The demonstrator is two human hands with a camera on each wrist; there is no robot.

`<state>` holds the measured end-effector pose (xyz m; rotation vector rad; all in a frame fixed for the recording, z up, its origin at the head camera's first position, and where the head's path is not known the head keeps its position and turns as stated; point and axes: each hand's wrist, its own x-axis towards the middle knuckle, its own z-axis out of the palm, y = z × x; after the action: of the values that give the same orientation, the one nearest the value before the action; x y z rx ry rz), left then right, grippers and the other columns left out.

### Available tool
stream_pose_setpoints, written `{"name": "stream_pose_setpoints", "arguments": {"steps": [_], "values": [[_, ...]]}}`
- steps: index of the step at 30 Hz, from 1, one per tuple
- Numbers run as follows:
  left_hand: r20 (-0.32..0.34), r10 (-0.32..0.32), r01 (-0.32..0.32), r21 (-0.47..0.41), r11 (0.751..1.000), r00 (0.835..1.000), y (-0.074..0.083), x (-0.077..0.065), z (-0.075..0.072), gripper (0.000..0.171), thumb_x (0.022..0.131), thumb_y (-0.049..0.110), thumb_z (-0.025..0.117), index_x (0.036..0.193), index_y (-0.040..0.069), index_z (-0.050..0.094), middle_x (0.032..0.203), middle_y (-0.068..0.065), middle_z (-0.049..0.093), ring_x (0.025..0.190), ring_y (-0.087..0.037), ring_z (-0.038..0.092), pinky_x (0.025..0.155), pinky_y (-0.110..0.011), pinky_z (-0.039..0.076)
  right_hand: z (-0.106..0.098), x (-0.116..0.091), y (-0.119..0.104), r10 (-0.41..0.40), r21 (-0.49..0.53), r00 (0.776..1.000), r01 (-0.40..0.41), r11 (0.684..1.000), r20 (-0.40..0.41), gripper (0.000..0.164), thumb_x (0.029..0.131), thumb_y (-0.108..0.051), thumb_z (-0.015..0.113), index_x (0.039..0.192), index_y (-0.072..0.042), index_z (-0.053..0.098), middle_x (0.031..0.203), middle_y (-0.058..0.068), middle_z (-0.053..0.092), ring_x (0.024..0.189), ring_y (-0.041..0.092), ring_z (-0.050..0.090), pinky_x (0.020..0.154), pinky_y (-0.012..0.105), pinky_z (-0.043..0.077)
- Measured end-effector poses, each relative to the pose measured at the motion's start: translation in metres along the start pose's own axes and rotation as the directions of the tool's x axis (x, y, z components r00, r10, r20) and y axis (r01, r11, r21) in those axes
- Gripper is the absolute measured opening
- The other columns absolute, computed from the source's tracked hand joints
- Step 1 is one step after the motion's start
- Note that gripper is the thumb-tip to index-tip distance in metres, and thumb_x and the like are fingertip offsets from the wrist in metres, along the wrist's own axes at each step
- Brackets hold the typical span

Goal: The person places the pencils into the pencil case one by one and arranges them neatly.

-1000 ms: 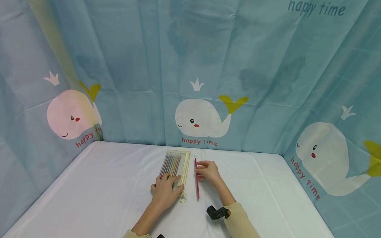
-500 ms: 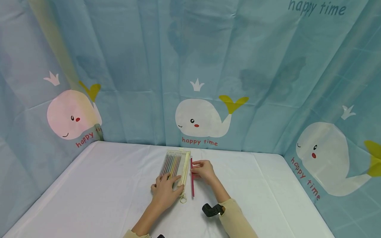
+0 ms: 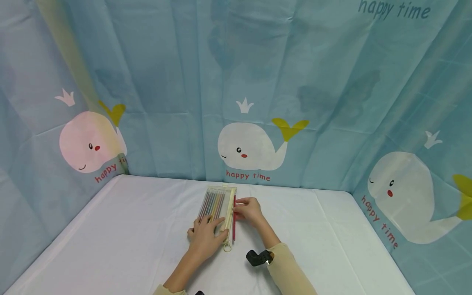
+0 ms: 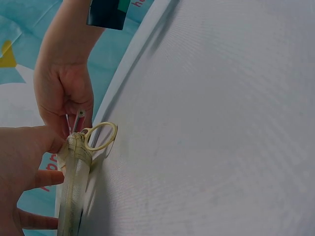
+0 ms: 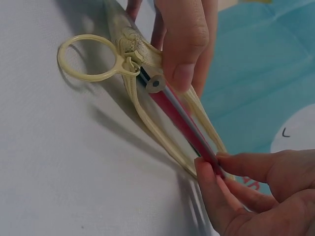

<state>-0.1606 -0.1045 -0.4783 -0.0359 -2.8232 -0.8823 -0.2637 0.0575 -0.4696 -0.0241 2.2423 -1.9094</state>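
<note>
A see-through pencil case [image 3: 231, 200] with a pale yellow zip edge lies flat, several coloured pencils [image 3: 211, 203] inside. My left hand [image 3: 203, 237] rests on its near part, fingers spread, with the thumb close to the zip edge. In the right wrist view the case's zip opening [image 5: 152, 129] gapes. My right hand [image 3: 250, 211] pinches a pink-red pencil [image 5: 184, 120] between thumb and fingers. That pencil runs lengthwise along the opening, seemingly between its two lips; how deep it sits I cannot tell. A yellow ring [image 5: 91, 77] hangs from the zip pull.
A white cloth [image 3: 110, 237] covers the table. Blue curtains [image 3: 158, 135] printed with whales stand behind it and along both sides. Black wrist cameras [image 3: 258, 258] are strapped near the sleeves.
My right hand has carried the pink-red pencil leftward, from the bare cloth up to the zip edge of the pencil case. The left hand has stayed in place on the case.
</note>
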Motion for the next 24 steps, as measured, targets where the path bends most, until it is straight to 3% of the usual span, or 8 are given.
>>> {"name": "stream_pose_setpoints", "arguments": {"steps": [8, 24], "values": [[0.005, -0.002, 0.002, -0.003, 1.000, 1.000, 0.001, 0.000, -0.002, 0.044, 0.093, 0.041, 0.073, 0.130, 0.018, 0.076, 0.142, -0.024, 0.058, 0.136, -0.056, 0.042, 0.094, -0.077, 0.036, 0.004, 0.002, 0.002, 0.016, 0.043, 1.000, -0.015, 0.999, -0.013, 0.036, 0.092, 0.006, 0.071, 0.126, 0.017, 0.065, 0.096, 0.020, 0.073, 0.065, 0.012, 0.070, 0.064, 0.029, 0.063], [-0.002, -0.001, 0.001, -0.030, 1.000, 1.000, 0.003, -0.001, -0.004, 0.044, 0.094, 0.040, 0.074, 0.131, 0.017, 0.075, 0.142, -0.024, 0.058, 0.135, -0.057, 0.043, 0.094, -0.078, 0.036, 0.018, 0.009, 0.007, -0.009, 0.138, 1.000, 0.012, 0.990, -0.021, 0.038, 0.092, 0.008, 0.069, 0.127, 0.021, 0.060, 0.109, 0.032, 0.073, 0.066, 0.014, 0.072, 0.068, 0.035, 0.064]]}}
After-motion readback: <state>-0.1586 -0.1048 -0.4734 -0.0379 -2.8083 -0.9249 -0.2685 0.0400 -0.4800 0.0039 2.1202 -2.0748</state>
